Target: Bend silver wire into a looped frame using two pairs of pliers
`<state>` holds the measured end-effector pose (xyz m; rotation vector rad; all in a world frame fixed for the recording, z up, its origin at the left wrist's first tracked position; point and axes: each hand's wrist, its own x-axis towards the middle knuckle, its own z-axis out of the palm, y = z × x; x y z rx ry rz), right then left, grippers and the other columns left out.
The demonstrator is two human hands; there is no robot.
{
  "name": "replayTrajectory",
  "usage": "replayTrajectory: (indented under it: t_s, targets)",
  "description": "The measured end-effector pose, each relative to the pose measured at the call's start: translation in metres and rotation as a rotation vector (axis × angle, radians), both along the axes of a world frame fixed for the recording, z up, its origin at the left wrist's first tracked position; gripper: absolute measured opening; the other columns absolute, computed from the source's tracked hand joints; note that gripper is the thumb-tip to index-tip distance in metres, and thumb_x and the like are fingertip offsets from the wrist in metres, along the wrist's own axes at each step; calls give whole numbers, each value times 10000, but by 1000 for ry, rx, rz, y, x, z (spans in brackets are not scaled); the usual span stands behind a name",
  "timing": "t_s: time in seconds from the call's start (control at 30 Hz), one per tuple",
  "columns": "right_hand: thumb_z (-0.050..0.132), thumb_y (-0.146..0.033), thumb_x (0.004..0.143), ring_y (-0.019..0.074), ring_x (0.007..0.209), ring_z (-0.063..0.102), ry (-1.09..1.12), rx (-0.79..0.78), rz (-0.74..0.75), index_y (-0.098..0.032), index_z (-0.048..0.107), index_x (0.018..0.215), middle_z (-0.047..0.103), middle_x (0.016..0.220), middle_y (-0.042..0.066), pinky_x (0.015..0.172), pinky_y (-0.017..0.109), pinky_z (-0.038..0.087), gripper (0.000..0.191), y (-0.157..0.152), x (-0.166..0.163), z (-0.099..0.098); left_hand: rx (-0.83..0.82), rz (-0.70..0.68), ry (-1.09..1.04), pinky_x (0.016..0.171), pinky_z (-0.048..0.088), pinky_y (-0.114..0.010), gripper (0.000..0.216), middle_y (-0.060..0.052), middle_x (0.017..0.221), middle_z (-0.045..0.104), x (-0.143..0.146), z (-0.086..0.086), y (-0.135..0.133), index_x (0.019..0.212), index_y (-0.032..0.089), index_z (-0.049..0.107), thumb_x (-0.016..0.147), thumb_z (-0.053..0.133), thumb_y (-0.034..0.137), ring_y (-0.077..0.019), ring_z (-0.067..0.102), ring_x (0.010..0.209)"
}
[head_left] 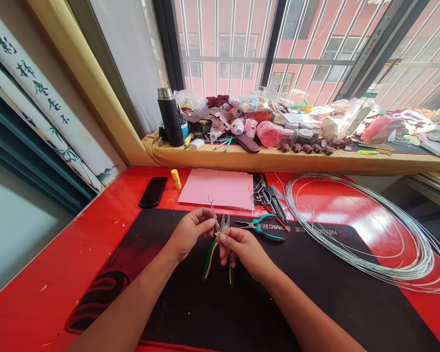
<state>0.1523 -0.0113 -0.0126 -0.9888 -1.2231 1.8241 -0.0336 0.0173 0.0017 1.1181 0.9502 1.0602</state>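
Observation:
My left hand (191, 231) and my right hand (242, 248) meet over the black desk mat (315, 274), both pinching a short piece of thin wire (213, 211) that stands upright with a small loop at its top. Under my hands lie pliers with green and yellow handles (209, 256), jaws pointing away from me. Just to the right lie long-nose pliers with teal handles (262, 227).
A big coil of silver wire (366, 230) lies right on the red table (51, 274). Behind the mat are a pink sheet (220, 188), scissors and cutters (269, 198), a black phone (153, 191), a yellow glue stick (176, 179). The windowsill holds a black flask (169, 117) and craft clutter.

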Motion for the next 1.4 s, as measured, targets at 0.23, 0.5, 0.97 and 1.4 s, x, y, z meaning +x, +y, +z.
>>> replayTrajectory:
  t_s: [0.23,0.5,0.97,1.4]
  targets:
    - [717,-553,859,120,495,629,-17,8,12,-168,637,896,653,638,-18,421,195,370,394,0,-1,-4,-21,-5,-37,613,436,-248,288,-37,813,708,3,4,-2,933,151,739,815,796,407,-116,565,639]
    - [708,-528,872,116,498,629,-17,27,22,-170,633,894,656,645,-16,409,182,372,367,0,-1,-3,-88,-51,-54,567,387,-232,264,-59,830,737,2,2,-3,930,147,765,802,803,375,-101,543,599]
    - [687,-549,887,113,494,614,-44,49,66,-174,627,885,659,637,-13,422,191,363,380,-1,0,-2,-143,-51,-128,578,426,-230,283,-41,789,711,5,3,-5,897,146,748,760,850,371,-93,537,583]
    - [654,-566,899,92,415,524,-25,52,-69,-174,685,968,612,595,-35,387,194,347,399,3,3,-2,-138,-21,-98,543,416,-211,288,-18,711,692,5,8,-6,866,145,742,739,850,380,-81,535,542]
